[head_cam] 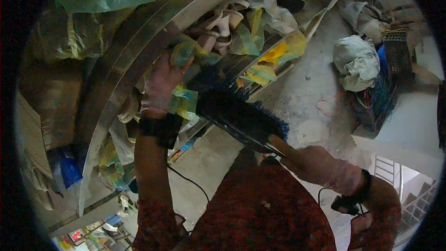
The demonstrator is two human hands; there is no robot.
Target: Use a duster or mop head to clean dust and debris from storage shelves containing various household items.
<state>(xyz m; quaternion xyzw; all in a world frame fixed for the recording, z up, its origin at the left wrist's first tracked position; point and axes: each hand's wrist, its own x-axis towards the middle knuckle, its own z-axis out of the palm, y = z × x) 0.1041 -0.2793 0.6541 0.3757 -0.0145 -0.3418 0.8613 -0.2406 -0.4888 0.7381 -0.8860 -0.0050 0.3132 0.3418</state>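
Observation:
My right hand (320, 164) grips the near end of a dark elongated object (244, 118) with a ragged, bluish far edge. Blur and poor light leave its exact kind unclear. My left hand (162, 82) reaches over a low rack (258, 82), its thumb apart from the other fingers. Yellow-green plastic bags (188, 50) lie against its fingertips; I cannot tell whether it holds one. Light-coloured heeled sandals (223, 31) sit just beyond that hand, among more plastic. Beside my left wrist is a patterned plastic packet (186, 103).
A curved pale edge (115, 90) runs along the left, with a cardboard box (61, 104) behind it. On the concrete floor (310, 73) at right are a pale cloth bundle (357, 62), a dark crate (397, 47) and dark bristly strands (381, 101). Railings (386, 169) show at lower right.

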